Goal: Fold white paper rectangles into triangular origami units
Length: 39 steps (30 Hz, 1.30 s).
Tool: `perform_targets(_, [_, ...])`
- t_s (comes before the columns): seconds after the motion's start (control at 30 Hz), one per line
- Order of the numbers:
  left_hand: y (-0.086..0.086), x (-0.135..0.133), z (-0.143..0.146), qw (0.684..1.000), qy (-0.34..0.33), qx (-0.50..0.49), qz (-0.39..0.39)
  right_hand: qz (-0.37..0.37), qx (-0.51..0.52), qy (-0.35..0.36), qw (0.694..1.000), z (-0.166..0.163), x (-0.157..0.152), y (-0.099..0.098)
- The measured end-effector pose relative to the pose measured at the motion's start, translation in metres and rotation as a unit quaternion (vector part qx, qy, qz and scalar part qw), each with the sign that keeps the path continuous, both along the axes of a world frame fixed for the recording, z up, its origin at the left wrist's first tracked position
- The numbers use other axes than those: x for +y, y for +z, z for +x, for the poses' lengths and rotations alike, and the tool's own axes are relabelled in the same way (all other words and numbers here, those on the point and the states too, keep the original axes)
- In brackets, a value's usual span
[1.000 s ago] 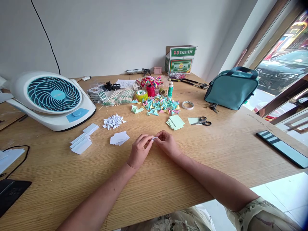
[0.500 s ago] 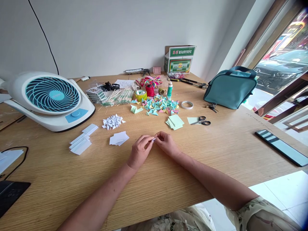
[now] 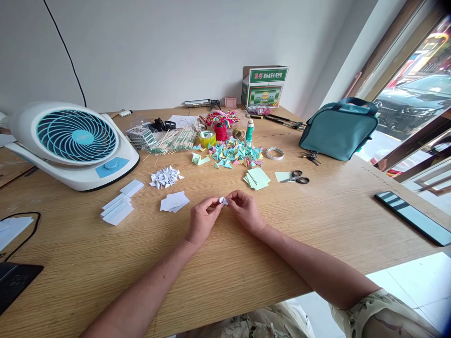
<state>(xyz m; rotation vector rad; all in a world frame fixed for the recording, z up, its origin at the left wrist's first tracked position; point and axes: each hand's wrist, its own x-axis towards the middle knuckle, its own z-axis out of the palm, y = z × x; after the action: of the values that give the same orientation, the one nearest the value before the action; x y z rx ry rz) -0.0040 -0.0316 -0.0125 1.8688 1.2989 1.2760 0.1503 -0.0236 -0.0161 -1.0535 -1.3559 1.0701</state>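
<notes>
Both my hands meet over the middle of the wooden table (image 3: 246, 272). My left hand (image 3: 202, 220) and my right hand (image 3: 245, 210) each pinch one end of a small folded white paper piece (image 3: 223, 200), held just above the table. A loose stack of white paper slips (image 3: 174, 202) lies just left of my left hand. Behind it sits a pile of folded white paper triangles (image 3: 165, 177). Farther back lies a heap of coloured folded triangles (image 3: 234, 156), with a stack of green paper squares (image 3: 257, 178) in front of it.
A white and teal fan (image 3: 75, 145) stands at the left. Scissors (image 3: 298, 177), a tape roll (image 3: 275, 153), a teal bag (image 3: 338, 129), a cardboard box (image 3: 264, 87) and a phone (image 3: 414, 217) are at the right. More white slips (image 3: 118, 209) lie at the left.
The white paper between my fingers has gone from a flat strip to a small folded point. Both hands have stayed in the same place.
</notes>
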Motion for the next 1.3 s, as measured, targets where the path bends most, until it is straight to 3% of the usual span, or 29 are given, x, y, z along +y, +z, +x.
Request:
perform_targets(0.2, [-0.004, -0.001, 0.002, 0.991, -0.021, -0.09, -0.098, 0.067, -0.068, -0.021, 0.995, 0.002, -0.004, 0.002])
perform_targets(0.47, [-0.005, -0.004, 0.007, 0.944, -0.036, -0.239, -0.227, 0.085, -0.077, -0.026, 0.993, 0.003, -0.004, 0.007])
perform_targets(0.9, [0.003, -0.006, 0.009, 0.901, -0.04, -0.318, -0.292, 0.053, -0.01, 0.031, 0.998, 0.003, -0.004, 0.008])
perform_targets(1.3, [0.002, -0.009, 0.011, 0.863, -0.035, -0.392, -0.317, -0.021, 0.097, 0.032, 0.995, -0.003, -0.005, 0.016])
